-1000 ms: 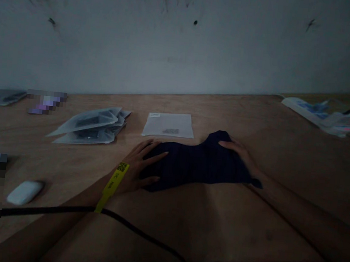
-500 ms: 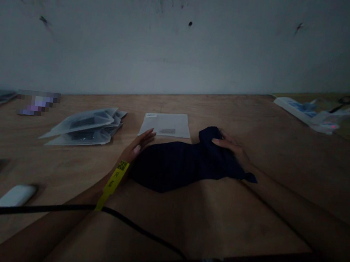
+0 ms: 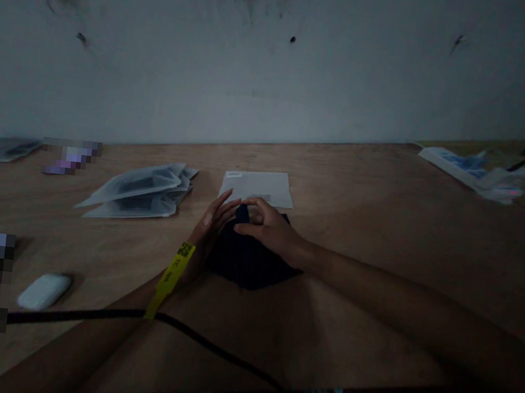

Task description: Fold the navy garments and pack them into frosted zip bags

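Observation:
Dark navy cloth point(image 3: 249, 261) lies bunched on the wooden table in the middle. My right hand point(image 3: 273, 226) grips a raised fold of it between thumb and fingers, over the cloth's far part. Along the cloth's left edge rests my left hand point(image 3: 210, 222), its fingers stretched out and the fingertips close to my right hand. A yellow tag point(image 3: 170, 280) with print is around my left wrist. Just behind the hands lies a flat pale packet point(image 3: 264, 184) with a small label.
Clear plastic bags point(image 3: 139, 190) with dark contents lie left of the hands. A white rounded case point(image 3: 45, 291) is at the near left. A black cable point(image 3: 209, 344) crosses in front. A white power strip point(image 3: 453, 169) and plastic lie at the far right.
My right hand has moved left, carrying the right end of the cloth over towards my left hand, so the cloth is now much shorter. The view has shifted slightly.

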Motion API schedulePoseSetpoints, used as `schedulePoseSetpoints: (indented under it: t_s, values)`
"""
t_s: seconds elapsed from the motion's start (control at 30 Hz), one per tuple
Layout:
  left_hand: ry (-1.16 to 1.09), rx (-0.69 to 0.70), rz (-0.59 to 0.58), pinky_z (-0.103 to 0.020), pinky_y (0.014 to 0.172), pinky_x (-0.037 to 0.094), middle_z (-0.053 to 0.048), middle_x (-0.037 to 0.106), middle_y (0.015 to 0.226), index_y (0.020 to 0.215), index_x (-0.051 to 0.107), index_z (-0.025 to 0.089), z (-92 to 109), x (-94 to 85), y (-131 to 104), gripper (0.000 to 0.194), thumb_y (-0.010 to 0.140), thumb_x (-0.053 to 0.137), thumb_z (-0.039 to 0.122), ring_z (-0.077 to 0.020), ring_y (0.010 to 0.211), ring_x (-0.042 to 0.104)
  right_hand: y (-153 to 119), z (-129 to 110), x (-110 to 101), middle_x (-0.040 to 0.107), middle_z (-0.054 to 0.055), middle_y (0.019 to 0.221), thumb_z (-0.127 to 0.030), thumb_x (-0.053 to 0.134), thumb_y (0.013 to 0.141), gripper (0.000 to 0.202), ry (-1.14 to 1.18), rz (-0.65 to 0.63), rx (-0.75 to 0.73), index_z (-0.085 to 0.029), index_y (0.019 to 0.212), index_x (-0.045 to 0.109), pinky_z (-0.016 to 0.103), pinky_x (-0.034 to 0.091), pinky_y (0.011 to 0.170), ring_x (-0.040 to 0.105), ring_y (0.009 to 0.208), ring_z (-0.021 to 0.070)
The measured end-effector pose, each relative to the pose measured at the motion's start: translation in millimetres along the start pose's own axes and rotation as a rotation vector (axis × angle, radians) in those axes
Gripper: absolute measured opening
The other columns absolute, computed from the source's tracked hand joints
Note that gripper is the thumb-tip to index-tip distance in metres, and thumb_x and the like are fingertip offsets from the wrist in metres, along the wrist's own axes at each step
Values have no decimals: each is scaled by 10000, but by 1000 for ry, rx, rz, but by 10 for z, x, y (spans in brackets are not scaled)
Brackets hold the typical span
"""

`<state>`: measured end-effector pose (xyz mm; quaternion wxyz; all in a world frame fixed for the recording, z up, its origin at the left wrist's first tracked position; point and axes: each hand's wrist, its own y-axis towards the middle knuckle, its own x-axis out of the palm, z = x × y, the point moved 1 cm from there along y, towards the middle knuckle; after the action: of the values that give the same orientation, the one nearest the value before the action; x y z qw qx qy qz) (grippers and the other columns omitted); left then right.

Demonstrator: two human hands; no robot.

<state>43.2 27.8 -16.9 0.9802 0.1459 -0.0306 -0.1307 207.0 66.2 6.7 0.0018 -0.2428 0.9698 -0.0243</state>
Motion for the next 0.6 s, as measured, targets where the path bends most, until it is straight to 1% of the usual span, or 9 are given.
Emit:
schedulePoseSetpoints:
  t_s: [0.1,0.13,0.2,0.3,0.37,0.43,0.47,0.53,0.6]
  values:
    - [117,8,-24,-534,1201,288,-125,324,1591,1572,145,222,13,-6,-10,759,963,305,646,-316,1466,325,1,114,147,651,-24,797,-289,691,809,408,136,-104,73,-272,1160,485,387,613,648,694,661,191]
    - [166,7,-30,-538,1189,311,-113,325,1593,1572,149,246,17,-18,-12,738,965,348,617,-315,1469,317,-16,142,168,646,-32,770,-297,677,821,412,164,-138,75,-277,1178,471,393,619,645,695,632,190]
    - [246,-7,-35,-546,1188,311,-94,348,1585,1564,187,281,20,-54,-11,730,945,503,506,-315,1476,298,-74,170,155,665,-21,788,-292,644,843,416,125,-179,7,-280,1222,470,407,626,705,717,678,196]
    - [266,-13,-17,-548,1201,290,-96,382,1564,1538,268,279,-6,-117,-3,782,863,661,331,-316,1458,336,-203,165,15,707,46,992,-281,573,889,322,-149,-170,-228,-255,1208,543,425,614,817,730,859,211]
    - [250,2,0,-554,1188,314,-113,391,1556,1520,309,260,-42,-151,4,745,864,658,305,-316,1419,404,-300,173,-127,691,80,1140,-265,551,902,257,-438,-90,-442,-234,1152,600,458,573,922,695,1016,234]
    - [247,20,19,-559,1164,352,-128,404,1543,1494,359,242,-78,-174,10,658,894,619,312,-314,1384,453,-387,218,-271,668,87,1223,-259,543,908,269,-721,-39,-608,-240,1164,623,520,492,1035,601,1202,270]
    - [259,26,32,-557,1153,369,-131,422,1529,1475,390,234,-90,-182,12,608,909,599,312,-311,1372,467,-424,248,-338,668,81,1227,-260,541,909,276,-813,-36,-661,-246,1171,628,544,458,1066,558,1256,281]
    - [357,38,54,-540,1136,398,-127,469,1487,1421,469,228,-92,-190,12,508,929,570,300,-304,1372,464,-485,302,-456,638,78,1278,-274,549,909,292,-941,-32,-692,-252,1189,629,563,440,1074,485,1323,296]
    - [568,77,54,-518,1131,411,-110,495,1452,1343,560,240,-65,-186,6,401,944,537,270,-286,1371,459,-534,314,-556,599,101,1314,-300,565,904,338,-1020,54,-683,-238,1235,600,559,434,1068,471,1311,303]
